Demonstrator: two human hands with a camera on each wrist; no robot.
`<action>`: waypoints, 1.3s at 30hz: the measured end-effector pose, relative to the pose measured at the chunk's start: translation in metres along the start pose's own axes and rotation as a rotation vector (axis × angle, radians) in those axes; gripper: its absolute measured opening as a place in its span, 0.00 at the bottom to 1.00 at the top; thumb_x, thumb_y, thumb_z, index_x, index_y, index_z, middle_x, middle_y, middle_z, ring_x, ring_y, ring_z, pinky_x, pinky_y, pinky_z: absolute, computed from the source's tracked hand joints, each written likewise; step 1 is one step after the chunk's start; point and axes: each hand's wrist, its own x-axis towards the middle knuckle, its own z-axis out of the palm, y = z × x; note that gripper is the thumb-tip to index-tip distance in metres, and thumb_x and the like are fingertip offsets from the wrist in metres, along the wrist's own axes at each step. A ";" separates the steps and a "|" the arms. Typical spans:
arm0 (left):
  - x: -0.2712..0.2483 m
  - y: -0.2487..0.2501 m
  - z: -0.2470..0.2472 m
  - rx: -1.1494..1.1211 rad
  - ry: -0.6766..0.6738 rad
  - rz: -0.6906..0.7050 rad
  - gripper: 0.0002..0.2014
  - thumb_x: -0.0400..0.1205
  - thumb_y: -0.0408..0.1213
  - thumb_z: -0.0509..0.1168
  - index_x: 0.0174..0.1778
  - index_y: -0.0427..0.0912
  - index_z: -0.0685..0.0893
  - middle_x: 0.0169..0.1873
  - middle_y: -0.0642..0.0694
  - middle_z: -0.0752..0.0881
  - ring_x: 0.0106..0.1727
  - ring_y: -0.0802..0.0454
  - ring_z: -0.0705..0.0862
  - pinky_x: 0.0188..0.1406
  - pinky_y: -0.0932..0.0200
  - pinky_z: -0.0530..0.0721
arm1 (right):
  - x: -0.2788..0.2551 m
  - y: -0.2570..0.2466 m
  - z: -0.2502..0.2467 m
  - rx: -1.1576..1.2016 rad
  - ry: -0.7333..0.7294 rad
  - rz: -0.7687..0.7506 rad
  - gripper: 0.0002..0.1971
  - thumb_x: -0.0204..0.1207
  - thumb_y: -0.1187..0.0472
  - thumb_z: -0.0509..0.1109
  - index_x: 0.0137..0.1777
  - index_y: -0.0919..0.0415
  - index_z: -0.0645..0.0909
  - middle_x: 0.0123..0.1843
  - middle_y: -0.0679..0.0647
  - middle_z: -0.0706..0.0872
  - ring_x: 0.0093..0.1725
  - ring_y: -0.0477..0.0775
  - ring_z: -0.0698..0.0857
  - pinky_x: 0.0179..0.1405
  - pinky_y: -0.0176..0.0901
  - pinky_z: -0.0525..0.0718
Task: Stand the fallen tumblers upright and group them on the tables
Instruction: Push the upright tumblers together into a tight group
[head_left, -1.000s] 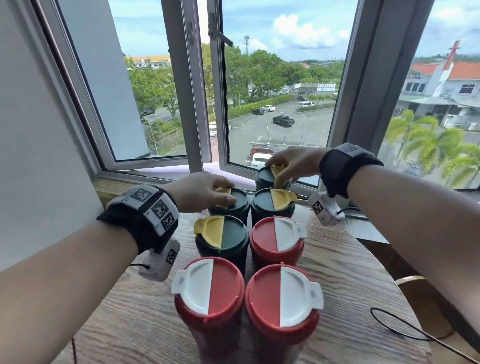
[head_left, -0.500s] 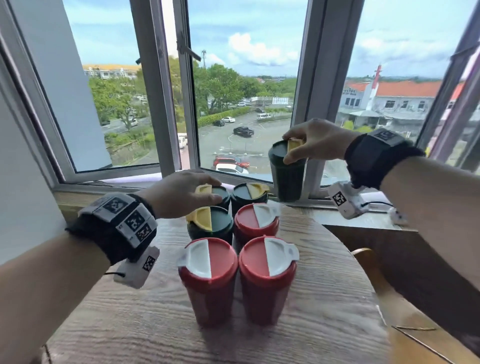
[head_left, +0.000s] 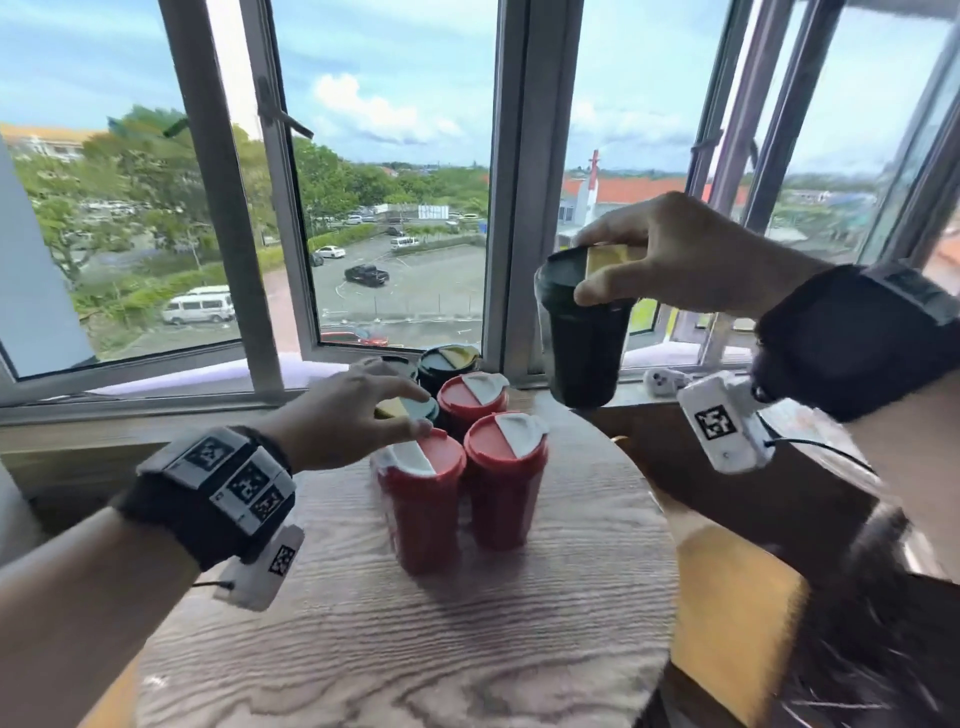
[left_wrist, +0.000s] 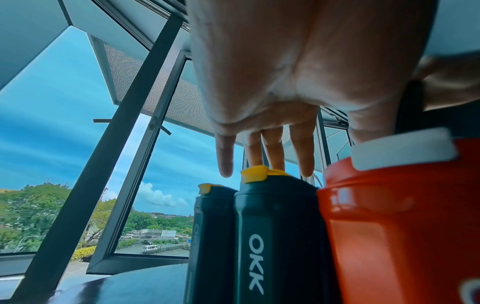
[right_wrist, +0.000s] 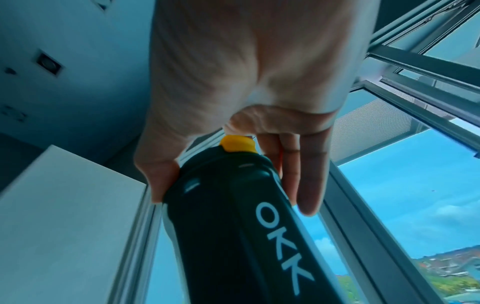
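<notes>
Your right hand (head_left: 680, 254) grips a dark green tumbler (head_left: 584, 332) by its lid, thumb on the near side and fingers curled over the far rim; it hangs upright in the air, to the right of the red tumbler pair and clear of the round wooden worktop (head_left: 519, 623), in front of the window frame (head_left: 524, 182). The right wrist view shows the same tumbler (right_wrist: 233, 226) with white "OKK" lettering and a yellow lid tab just under your palm (right_wrist: 249, 72). Your left hand (head_left: 353, 415) is held wide, fingers straight and spread, over the grouped tumblers; its fingertips (left_wrist: 275, 152) sit at the yellow-tabbed lid of a standing green tumbler (left_wrist: 275, 236), though you cannot tell whether they press it. Two red tumblers (head_left: 506, 483) with white flip lids stand upright side by side, a third red one (head_left: 470, 400) just behind them, and another green tumbler (head_left: 449, 364) behind that, nearest the window.
</notes>
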 end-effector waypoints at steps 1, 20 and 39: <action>-0.002 0.000 0.002 -0.013 -0.001 0.001 0.29 0.78 0.69 0.60 0.71 0.60 0.82 0.75 0.56 0.77 0.68 0.57 0.79 0.65 0.55 0.79 | -0.010 -0.006 0.000 0.012 -0.017 -0.007 0.43 0.58 0.34 0.80 0.73 0.54 0.89 0.65 0.51 0.92 0.65 0.54 0.89 0.69 0.55 0.85; -0.009 -0.020 0.006 0.087 -0.107 0.152 0.36 0.72 0.81 0.43 0.74 0.74 0.72 0.78 0.66 0.73 0.73 0.57 0.76 0.68 0.40 0.81 | -0.119 -0.073 0.143 -0.004 0.048 0.456 0.37 0.62 0.32 0.85 0.68 0.51 0.90 0.55 0.44 0.92 0.49 0.41 0.87 0.41 0.27 0.77; -0.021 -0.018 0.002 0.012 -0.033 0.258 0.20 0.83 0.65 0.56 0.65 0.66 0.83 0.73 0.58 0.79 0.71 0.52 0.76 0.55 0.48 0.76 | -0.128 -0.111 0.186 -0.020 0.203 0.688 0.44 0.65 0.33 0.86 0.78 0.55 0.84 0.73 0.55 0.90 0.71 0.54 0.87 0.63 0.39 0.80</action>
